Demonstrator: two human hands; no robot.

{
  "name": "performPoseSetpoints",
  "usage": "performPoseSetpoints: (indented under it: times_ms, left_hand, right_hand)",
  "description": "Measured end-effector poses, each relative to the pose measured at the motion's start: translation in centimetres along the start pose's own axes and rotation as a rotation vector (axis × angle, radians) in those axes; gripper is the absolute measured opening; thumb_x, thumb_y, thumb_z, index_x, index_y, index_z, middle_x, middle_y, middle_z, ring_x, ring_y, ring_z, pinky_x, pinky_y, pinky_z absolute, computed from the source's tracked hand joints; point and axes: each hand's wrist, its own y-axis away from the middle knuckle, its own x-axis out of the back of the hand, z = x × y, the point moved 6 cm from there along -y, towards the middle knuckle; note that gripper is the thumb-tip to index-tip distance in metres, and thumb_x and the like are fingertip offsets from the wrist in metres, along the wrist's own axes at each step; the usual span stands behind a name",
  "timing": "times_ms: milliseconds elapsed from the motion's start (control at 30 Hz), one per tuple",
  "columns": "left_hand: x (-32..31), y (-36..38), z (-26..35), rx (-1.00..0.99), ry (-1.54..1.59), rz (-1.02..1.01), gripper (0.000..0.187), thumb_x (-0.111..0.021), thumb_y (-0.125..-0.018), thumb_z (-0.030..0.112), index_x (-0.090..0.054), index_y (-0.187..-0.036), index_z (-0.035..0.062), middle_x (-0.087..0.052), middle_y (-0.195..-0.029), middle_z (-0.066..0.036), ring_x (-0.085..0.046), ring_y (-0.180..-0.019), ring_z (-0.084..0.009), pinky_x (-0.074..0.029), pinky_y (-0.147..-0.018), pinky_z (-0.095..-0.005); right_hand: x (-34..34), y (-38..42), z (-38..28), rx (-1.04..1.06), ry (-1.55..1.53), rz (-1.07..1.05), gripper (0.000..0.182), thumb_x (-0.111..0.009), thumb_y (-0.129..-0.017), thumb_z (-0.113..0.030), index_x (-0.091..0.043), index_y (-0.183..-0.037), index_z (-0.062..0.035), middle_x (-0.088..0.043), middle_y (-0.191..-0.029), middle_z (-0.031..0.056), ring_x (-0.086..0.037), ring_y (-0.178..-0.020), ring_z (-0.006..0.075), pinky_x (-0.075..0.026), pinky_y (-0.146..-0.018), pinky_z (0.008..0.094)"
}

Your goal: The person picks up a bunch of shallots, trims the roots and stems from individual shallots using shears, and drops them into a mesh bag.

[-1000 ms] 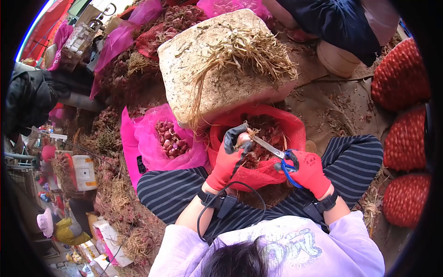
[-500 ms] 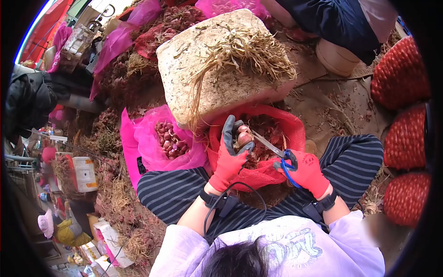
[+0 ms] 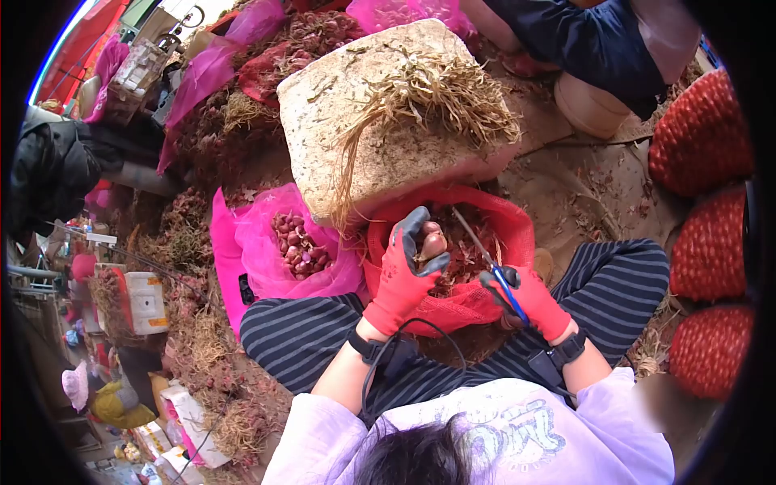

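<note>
My left hand, in a red and black glove, grips a reddish shallot over the red mesh bag between my knees. My right hand, also gloved in red, holds blue-handled scissors; their blades point up and away, apart from the shallot. Trimmed skins and roots fill the red bag.
A pink mesh bag of peeled shallots lies left of the red one. A foam block with dried stalks stands just beyond. Full red net sacks line the right. Another person's dark clothing shows at top right. Shallot heaps lie left.
The scissors have swung off the shallot, blades now pointing up and away. My left hand has turned the shallot and lifted it slightly.
</note>
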Motion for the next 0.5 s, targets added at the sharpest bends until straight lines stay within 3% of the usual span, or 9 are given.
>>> performPoseSetpoints:
  times_ms: [67,167,200,300,333,433,500]
  left_hand:
    - [0.0,-0.5,1.6,-0.11,-0.101,-0.139,0.075,-0.07,-0.069,-0.005,-0.039,-0.136,0.0054,-0.053,-0.121,-0.013,-0.055,-0.111,-0.0261,-0.043,-0.096,-0.0322]
    - [-1.8,0.0,2.7,-0.331,-0.104,-0.286,0.079,-0.07,-0.065,-0.004,-0.038,-0.136,0.0052,-0.051,-0.125,-0.018,-0.051,-0.118,-0.0334,-0.042,-0.099,-0.0355]
    - [-2.2,0.1,2.6,-0.357,-0.123,-0.309,0.079,-0.07,-0.068,-0.001,-0.036,-0.139,0.0061,-0.047,-0.132,-0.018,-0.047,-0.124,-0.0325,-0.041,-0.101,-0.0374]
    - [-1.1,0.3,2.9,-0.212,-0.067,-0.021,0.08,-0.068,-0.07,0.0,-0.032,-0.141,0.0074,-0.043,-0.136,-0.016,-0.047,-0.124,-0.0314,-0.04,-0.102,-0.0391]
    - [-0.7,0.6,1.9,-0.081,0.044,0.053,0.075,-0.068,-0.076,0.004,-0.031,-0.142,0.0087,-0.042,-0.137,-0.012,-0.048,-0.122,-0.0275,-0.04,-0.102,-0.0377]
    - [-4.0,2.0,-3.9,0.531,1.09,-0.139,0.066,-0.066,-0.082,0.01,-0.033,-0.14,0.008,-0.045,-0.132,-0.009,-0.052,-0.117,-0.0224,-0.045,-0.097,-0.0343]
    - [-4.3,1.9,-4.2,0.371,0.917,-0.189,0.049,-0.061,-0.088,0.013,-0.041,-0.132,0.005,-0.054,-0.119,-0.006,-0.058,-0.105,-0.0177,-0.049,-0.088,-0.0314]
  right_hand:
    - [-1.2,-1.3,1.1,-0.151,-0.539,-0.118,0.024,-0.065,-0.088,-0.027,-0.066,-0.102,-0.0077,-0.067,-0.08,0.0028,-0.063,-0.067,0.0131,-0.049,-0.06,0.027]
    - [-1.7,-3.9,-1.8,0.04,-0.809,-0.172,0.025,-0.064,-0.088,-0.019,-0.063,-0.107,-0.0038,-0.064,-0.09,0.0003,-0.061,-0.075,0.0089,-0.05,-0.062,0.0233]
    - [-2.1,-4.9,-1.8,0.108,-0.8,-0.145,0.028,-0.066,-0.087,-0.018,-0.062,-0.109,-0.0026,-0.065,-0.094,0.0028,-0.061,-0.08,0.0099,-0.051,-0.066,0.0249]
    - [-2.5,-4.3,-4.1,0.083,-0.811,-0.153,0.03,-0.067,-0.086,-0.016,-0.061,-0.111,-0.002,-0.065,-0.094,0.0035,-0.061,-0.083,0.0102,-0.051,-0.071,0.026]
    - [-2.8,-5.0,-2.6,0.009,-0.869,-0.111,0.032,-0.07,-0.082,-0.01,-0.06,-0.11,-0.0015,-0.065,-0.095,0.0044,-0.061,-0.084,0.0119,-0.051,-0.075,0.0275]
    - [-1.9,-5.9,-0.1,0.319,-0.542,0.159,0.034,-0.073,-0.078,-0.006,-0.059,-0.108,-0.002,-0.064,-0.097,0.0046,-0.061,-0.087,0.0131,-0.05,-0.078,0.0279]
    - [-2.4,-5.3,-2.0,0.391,-0.362,0.18,0.038,-0.074,-0.075,-0.005,-0.058,-0.109,-0.003,-0.063,-0.101,0.0043,-0.059,-0.093,0.0133,-0.048,-0.082,0.0294]
